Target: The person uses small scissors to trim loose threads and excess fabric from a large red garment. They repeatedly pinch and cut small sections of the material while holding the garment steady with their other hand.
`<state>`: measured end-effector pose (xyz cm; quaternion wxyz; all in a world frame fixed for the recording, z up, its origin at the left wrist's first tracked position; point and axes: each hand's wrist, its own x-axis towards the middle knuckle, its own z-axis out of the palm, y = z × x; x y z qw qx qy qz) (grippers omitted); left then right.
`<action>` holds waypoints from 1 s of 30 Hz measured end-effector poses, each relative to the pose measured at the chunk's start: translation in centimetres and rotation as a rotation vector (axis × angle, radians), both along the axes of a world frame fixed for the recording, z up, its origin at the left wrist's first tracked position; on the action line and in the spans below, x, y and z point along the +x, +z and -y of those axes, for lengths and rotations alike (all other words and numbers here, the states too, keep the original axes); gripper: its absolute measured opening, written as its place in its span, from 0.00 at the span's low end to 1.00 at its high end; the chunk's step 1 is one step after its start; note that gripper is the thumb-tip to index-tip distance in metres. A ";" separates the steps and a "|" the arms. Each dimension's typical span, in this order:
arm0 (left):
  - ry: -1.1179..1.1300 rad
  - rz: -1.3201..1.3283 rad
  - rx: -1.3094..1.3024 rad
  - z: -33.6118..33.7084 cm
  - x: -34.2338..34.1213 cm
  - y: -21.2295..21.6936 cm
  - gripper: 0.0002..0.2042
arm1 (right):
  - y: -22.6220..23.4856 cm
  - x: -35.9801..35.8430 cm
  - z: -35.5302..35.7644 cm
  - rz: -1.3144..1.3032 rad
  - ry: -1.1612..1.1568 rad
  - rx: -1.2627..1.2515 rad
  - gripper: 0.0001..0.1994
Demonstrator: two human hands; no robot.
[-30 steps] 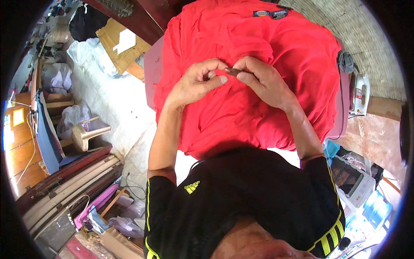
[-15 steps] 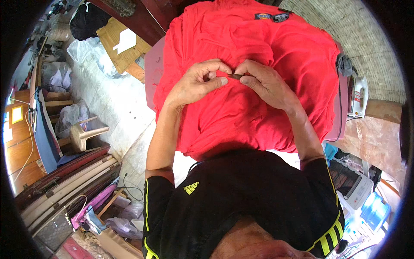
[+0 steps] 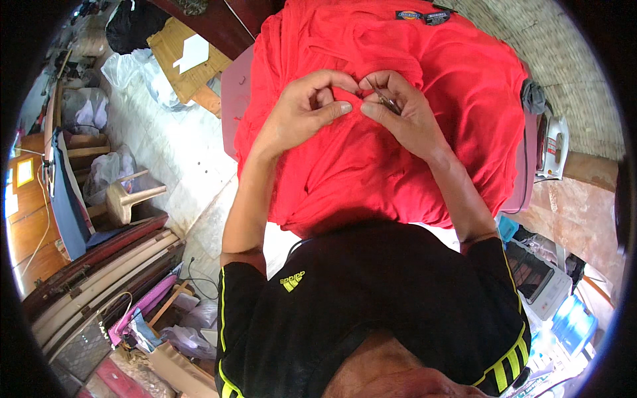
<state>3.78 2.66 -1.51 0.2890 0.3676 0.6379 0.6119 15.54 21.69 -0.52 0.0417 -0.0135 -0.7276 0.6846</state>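
1. Red cloth (image 3: 398, 172): rumpled, spread over mauve table (image 3: 235, 99), under both hands.
2. R hand (image 3: 408, 123): fingers hold small dark tool (image 3: 389, 103). L hand (image 3: 300, 118): fingers curled; can't tell if pinching cloth.
3. Rm: white iron (image 3: 563, 142) just R of table, woven mat (image 3: 570, 66) upper R, pale floor (image 3: 189, 159) L.
4. Containers: clear plastic bag (image 3: 126, 68) upper L, contents unclear; blue jug (image 3: 574, 325) lower R, ditto.

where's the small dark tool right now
In the head view, the small dark tool is tucked in the person's right hand, above the red cloth and to the right of the left hand.
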 end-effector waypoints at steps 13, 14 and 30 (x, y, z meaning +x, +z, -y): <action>0.547 -0.025 0.176 0.3 8.1 -3.3 0.14 | -2.1 0.0 0.1 -0.072 0.018 -0.099 0.12; 0.567 0.013 0.188 0.0 8.1 -3.1 0.13 | -2.2 0.1 0.1 -0.089 0.003 -0.090 0.12; 0.296 0.083 -0.041 -1.9 8.3 -2.4 0.02 | -1.0 5.4 -1.8 -0.095 -0.034 0.282 0.11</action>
